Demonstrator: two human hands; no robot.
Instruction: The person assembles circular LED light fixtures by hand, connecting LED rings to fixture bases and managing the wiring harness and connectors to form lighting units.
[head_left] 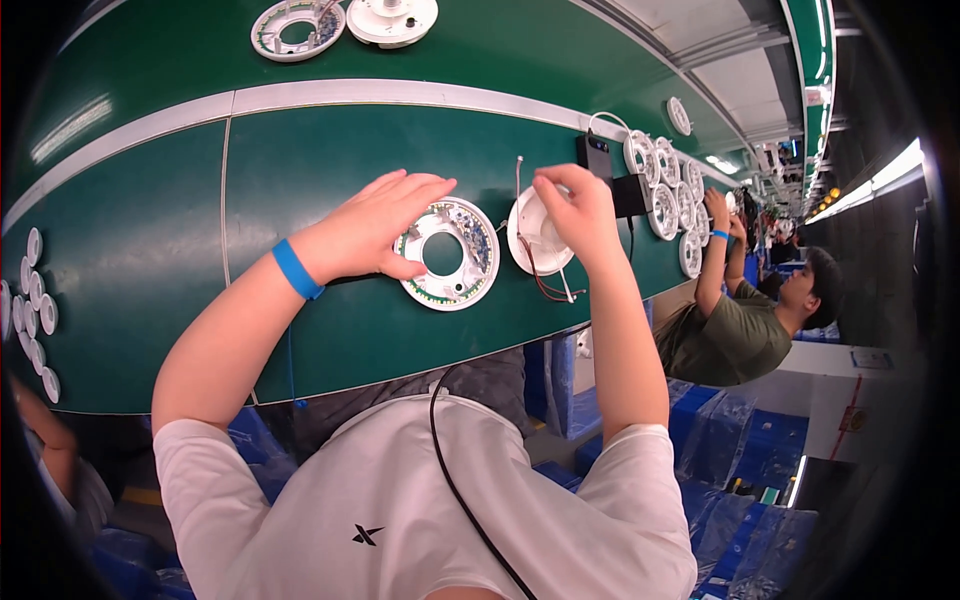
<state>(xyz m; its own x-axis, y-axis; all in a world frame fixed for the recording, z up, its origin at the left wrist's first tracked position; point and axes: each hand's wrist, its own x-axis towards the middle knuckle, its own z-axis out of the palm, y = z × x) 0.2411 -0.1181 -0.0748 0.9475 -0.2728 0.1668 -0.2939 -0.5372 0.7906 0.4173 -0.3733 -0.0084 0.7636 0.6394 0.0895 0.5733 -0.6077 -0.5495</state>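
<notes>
The left hand (pixel 375 232) is resting flat, fingers spread, on the ring-shaped circuit board (pixel 449 255) while the right hand (pixel 572 212) is pinching a tilted white round housing (pixel 535 235) — wires trailing — just beside that ring's right.

A white ring-shaped circuit board (pixel 447 254) lay on the green desk (pixel 300 170), under the left hand (pixel 375 232). Just to its right stood a round white plastic cover with wires (pixel 538 232), held by the right hand (pixel 578 212). A row of small white discs (pixel 35 310) lay far left.
</notes>
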